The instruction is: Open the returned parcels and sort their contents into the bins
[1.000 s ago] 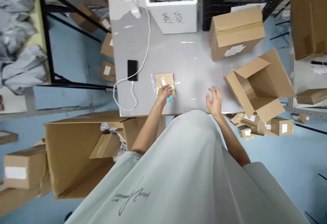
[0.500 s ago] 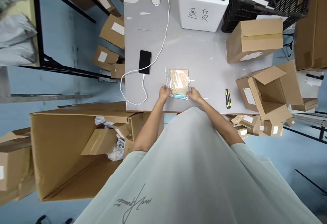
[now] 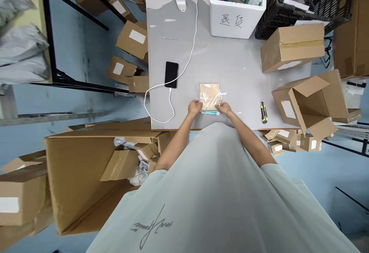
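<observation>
A tan, flat square item in a clear plastic bag [image 3: 210,96] lies on the grey table near its front edge, with a light blue strip [image 3: 210,112] along its near side. My left hand [image 3: 195,107] pinches the bag's near left corner. At the near right corner, my right hand [image 3: 224,108] grips the bag with fingers closed. Left of the bag is a black phone [image 3: 171,72] with a white cable plugged in. A black and yellow utility knife [image 3: 263,112] rests to the right.
Beyond the bag stands a white bin [image 3: 236,20] of small boxes, beside a black crate [image 3: 319,5]. A closed carton [image 3: 300,47] and an open carton [image 3: 313,103] sit at the right. A large open box [image 3: 83,168] is below the table's left side.
The whole view has shifted, so the table appears farther right. Both hands still hold the bag's near corners; my right fingers now reach slightly further over its near right corner.
</observation>
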Available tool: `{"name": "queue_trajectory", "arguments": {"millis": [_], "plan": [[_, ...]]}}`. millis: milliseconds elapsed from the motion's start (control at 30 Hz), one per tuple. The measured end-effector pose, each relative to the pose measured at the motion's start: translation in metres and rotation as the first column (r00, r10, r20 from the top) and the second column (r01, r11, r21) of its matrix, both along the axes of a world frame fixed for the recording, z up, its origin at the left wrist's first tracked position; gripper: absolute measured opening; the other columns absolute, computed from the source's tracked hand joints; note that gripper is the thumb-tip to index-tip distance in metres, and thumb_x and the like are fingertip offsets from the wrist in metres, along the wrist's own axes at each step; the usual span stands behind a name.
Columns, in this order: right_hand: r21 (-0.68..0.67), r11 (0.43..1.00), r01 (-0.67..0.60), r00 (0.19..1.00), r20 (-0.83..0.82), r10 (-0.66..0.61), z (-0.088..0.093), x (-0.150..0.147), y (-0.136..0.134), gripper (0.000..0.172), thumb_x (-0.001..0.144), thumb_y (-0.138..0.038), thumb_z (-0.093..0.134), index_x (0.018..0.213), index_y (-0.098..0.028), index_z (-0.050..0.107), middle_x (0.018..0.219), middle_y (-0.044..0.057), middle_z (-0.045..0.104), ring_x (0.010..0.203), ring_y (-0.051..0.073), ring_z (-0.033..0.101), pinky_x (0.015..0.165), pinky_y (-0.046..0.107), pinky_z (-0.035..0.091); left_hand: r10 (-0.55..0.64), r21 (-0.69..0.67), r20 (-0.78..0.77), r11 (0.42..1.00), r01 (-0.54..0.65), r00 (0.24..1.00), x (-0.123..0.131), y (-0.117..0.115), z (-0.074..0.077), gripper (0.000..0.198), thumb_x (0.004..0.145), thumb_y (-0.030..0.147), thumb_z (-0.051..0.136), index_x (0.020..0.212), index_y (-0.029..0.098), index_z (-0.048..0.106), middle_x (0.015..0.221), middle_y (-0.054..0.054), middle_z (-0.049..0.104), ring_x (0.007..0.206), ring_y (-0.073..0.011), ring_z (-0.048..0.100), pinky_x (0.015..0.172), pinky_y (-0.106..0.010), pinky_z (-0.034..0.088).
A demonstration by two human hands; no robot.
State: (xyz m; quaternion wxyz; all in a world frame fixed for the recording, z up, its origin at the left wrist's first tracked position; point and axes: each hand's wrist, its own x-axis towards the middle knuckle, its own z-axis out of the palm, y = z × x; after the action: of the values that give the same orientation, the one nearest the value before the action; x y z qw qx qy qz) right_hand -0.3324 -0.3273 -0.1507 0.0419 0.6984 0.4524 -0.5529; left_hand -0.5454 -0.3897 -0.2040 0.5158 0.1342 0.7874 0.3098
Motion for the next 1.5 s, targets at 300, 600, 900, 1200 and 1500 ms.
{"name": "queue_trajectory", "arguments": {"millis": [300,600,900,1200,1500], "plan": [[-0.098,0.986,0.138,0.924,-0.345,-0.164,0.039,0.044,-0.007,0.053,0.083,-0.052,0.099,0.076,-0.026,0.053,0.081,-0.002,0.067,0.088,0.017,0.067,0.086,0.030,0.060,-0.069,0.078,0.185,0.995,0.056,0.980,0.016,-0.026,0.041,0.030,0.081,0.039,0.094,0.076,0.021,0.070,0.074,-0.003,0.069,0.086,-0.0239,0.069,0.083,-0.032,0.055],[0.084,0.981,0.174,0.722,-0.689,-0.069,0.121,0.131,-0.032,0.067,0.065,-0.063,0.110,0.081,-0.027,0.055,0.080,-0.007,0.058,0.079,0.015,0.055,0.080,0.029,0.049,0.067,0.182,0.659,0.952,-0.245,0.749,0.062,-0.046,0.117,0.031,0.088,0.027,0.097,0.113,0.017,0.081,0.106,-0.011,0.084,0.111,-0.0317,0.083,0.104,-0.044,0.067],[0.112,0.962,0.249,0.701,-0.706,-0.099,0.144,0.189,-0.022,0.060,0.072,-0.070,0.106,0.091,-0.028,0.067,0.087,-0.003,0.073,0.086,0.019,0.066,0.088,0.033,0.056,-0.086,0.394,0.472,0.911,-0.123,0.877,0.105,-0.014,0.184,0.050,0.078,0.039,0.107,0.116,0.019,0.081,0.111,-0.007,0.085,0.123,-0.0343,0.082,0.102,-0.043,0.069],[0.106,0.949,0.298,0.653,-0.748,-0.122,0.137,0.209,-0.008,0.060,0.077,-0.072,0.103,0.112,-0.031,0.077,0.109,0.001,0.087,0.105,0.023,0.080,0.097,0.034,0.063,-0.142,0.479,0.300,0.878,-0.020,0.943,0.140,0.001,0.223,0.071,0.071,0.062,0.108,0.123,0.022,0.081,0.120,-0.011,0.084,0.112,-0.0281,0.082,0.084,-0.037,0.072],[0.070,0.930,0.361,0.635,-0.749,-0.190,0.148,0.226,-0.012,0.071,0.074,-0.081,0.101,0.114,-0.032,0.071,0.108,0.003,0.088,0.110,0.029,0.084,0.093,0.038,0.068,-0.449,0.496,0.344,0.833,0.246,0.825,0.135,0.000,0.258,0.076,0.081,0.054,0.103,0.147,0.026,0.077,0.126,-0.012,0.086,0.098,-0.0296,0.086,0.077,-0.038,0.075]]}}
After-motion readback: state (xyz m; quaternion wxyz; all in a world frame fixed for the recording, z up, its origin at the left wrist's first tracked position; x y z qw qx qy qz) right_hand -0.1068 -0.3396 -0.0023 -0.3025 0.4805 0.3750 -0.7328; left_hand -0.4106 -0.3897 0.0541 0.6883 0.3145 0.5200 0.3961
